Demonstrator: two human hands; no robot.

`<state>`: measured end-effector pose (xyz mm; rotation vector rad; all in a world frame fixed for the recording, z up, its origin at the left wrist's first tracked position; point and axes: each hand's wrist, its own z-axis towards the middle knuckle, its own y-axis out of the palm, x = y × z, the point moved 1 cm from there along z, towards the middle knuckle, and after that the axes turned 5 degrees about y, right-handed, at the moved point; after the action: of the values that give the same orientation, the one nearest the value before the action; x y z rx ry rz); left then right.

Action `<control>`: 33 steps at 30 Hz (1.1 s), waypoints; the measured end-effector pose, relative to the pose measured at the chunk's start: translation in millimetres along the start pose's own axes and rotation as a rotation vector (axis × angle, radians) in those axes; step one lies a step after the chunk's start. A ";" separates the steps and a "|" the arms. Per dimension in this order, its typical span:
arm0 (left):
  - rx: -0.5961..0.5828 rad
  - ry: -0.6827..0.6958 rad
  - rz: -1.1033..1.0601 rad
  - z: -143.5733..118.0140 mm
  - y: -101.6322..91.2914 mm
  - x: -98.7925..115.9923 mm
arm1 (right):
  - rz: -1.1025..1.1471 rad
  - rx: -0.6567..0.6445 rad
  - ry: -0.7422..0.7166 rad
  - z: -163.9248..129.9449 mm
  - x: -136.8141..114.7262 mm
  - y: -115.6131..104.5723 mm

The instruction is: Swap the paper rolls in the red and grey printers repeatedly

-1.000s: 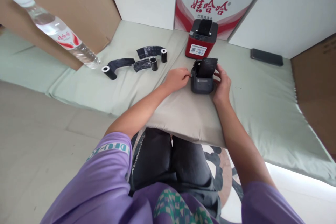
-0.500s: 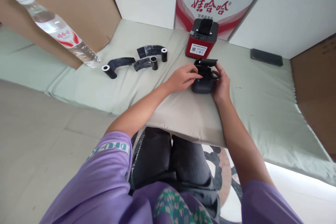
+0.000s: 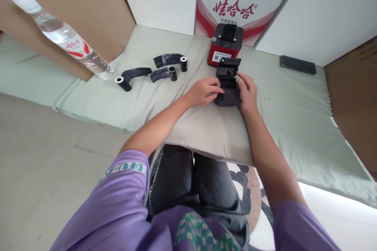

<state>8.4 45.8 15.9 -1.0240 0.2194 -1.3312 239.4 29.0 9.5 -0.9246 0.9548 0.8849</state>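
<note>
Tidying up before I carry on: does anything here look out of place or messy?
Yes. Three black rolls lie partly unwound on the green mat, tails trailing loose. The dark printer between the left hand and right hand has its lid up. A water bottle leans against cardboard.

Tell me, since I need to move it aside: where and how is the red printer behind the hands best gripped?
Probably by its two flat side walls, low on the red body. The red printer stands upright like a small cube, with a black top that may be a lid. Come from the front and above, past the small dark printer that the left hand and right hand hold; boxes block the back.
</note>
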 end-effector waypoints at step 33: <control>-0.006 -0.264 0.019 0.1 1.7 -12.6 | -1.012 -0.663 -0.147 83.7 -38.4 4.9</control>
<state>6.0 56.6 9.7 -1.1874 0.0342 -1.1651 245.1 100.0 68.1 -1.6585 -0.0404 0.3521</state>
